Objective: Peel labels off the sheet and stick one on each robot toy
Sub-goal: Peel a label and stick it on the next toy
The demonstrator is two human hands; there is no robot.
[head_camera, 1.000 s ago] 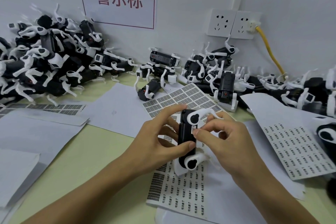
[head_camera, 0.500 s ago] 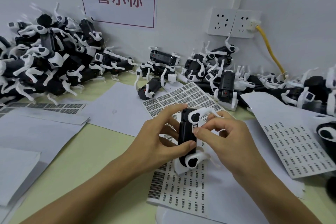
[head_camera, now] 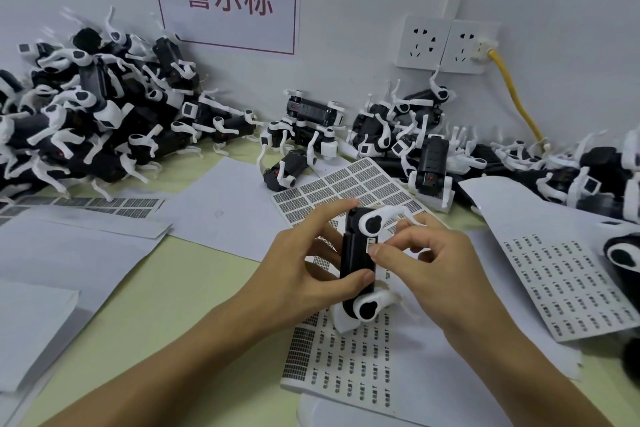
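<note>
Robot toy [head_camera: 356, 253], black body with white legs: held upright over the label sheet [head_camera: 346, 367] at table centre, left hand [head_camera: 304, 274] grip clamped around its body. Right hand [head_camera: 429, 270] grip: thumb tip pressing a small white label [head_camera: 371, 241] onto the toy's side. Further toys [head_camera: 86, 121] piled along the wall.

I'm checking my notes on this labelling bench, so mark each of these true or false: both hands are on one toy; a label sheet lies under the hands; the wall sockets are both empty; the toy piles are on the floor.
1. Both hands, left hand and right hand, hold one robot toy. True.
2. A label sheet lies under them. True.
3. Both wall sockets are empty. False: a yellow cable is plugged into the right one.
4. The toy piles are on the floor. False: they lie on the table.
</note>
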